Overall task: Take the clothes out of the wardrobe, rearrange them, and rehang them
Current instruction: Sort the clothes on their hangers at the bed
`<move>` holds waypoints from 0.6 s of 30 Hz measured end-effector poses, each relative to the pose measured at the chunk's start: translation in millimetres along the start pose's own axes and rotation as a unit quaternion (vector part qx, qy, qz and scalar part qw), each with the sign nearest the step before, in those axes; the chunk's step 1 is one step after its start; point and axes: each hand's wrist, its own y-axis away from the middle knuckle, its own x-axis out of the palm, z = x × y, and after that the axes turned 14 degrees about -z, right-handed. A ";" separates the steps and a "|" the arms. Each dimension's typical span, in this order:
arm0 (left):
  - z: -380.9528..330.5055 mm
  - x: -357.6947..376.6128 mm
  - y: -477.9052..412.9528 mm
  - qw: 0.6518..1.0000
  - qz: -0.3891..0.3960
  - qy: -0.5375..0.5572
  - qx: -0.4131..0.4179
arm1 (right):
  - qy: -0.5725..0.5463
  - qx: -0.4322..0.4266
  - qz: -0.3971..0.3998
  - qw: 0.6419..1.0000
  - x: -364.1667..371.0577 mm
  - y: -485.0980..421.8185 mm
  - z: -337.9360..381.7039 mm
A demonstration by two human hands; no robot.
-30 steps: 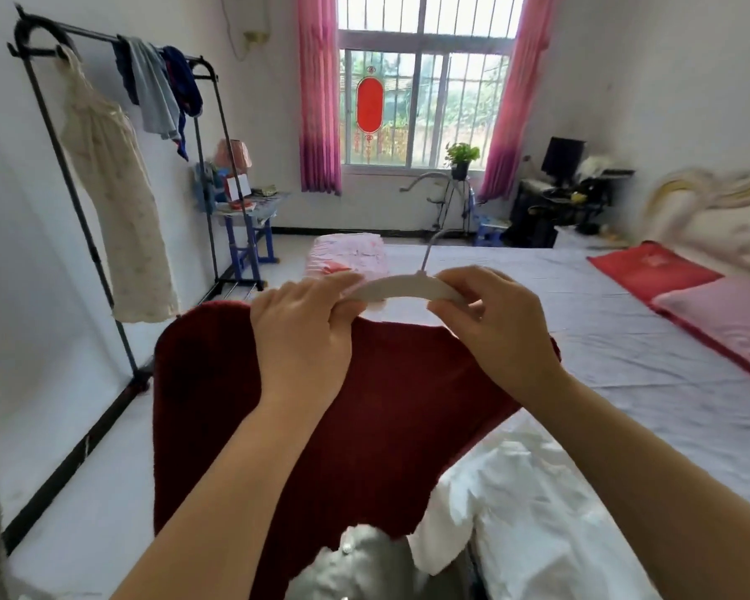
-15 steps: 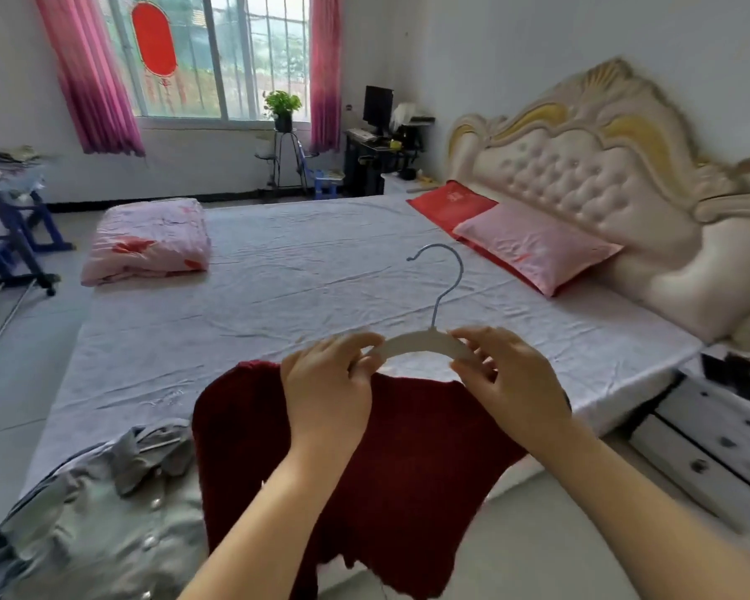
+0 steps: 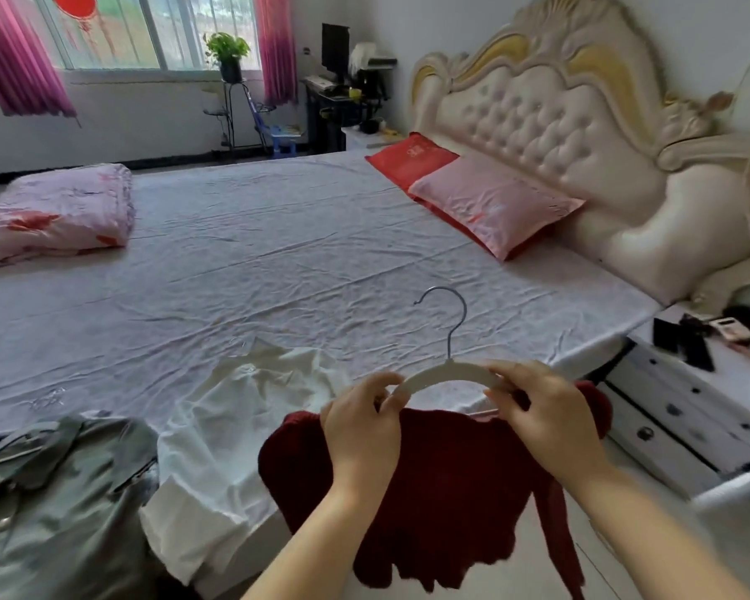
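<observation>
A wide bed (image 3: 278,262) in a pale wrinkled sheet is filling most of the room. A tufted cream headboard (image 3: 559,110) is rising at the right, and a window (image 3: 148,28) is glowing at the far left between two pink curtains (image 3: 14,58). One potted plant (image 3: 227,49) is standing on a thin stand beside the right curtain.

One folded floral quilt (image 3: 57,214) is sitting at the far left of the sheet. Two pillows are lying by the headboard, a pink pillow (image 3: 494,201) overlapping a red pillow (image 3: 408,158). A broad stretch of sheet is spreading between these and the near garments. A strip of floor (image 3: 650,547) is showing between the bed's near edge and a white drawer unit (image 3: 676,422) at the near right, whose top is carrying dark items too blurred to name.

Three garments are showing. A grey-green garment (image 3: 61,504) and a white shirt (image 3: 234,426) are lying at the near left edge, and a dark red garment (image 3: 451,491) is hanging from one white hanger (image 3: 447,374) over the near edge. The left hand (image 3: 360,430) is pinching the hanger's left arm, and the right hand (image 3: 546,417) is gripping its right arm with curled fingers.
</observation>
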 end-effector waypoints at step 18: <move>29.4 249.9 -158.8 0.992 0.073 0.002 -0.101 | 0.027 0.048 0.044 0.997 116.7 -175.6 -198.5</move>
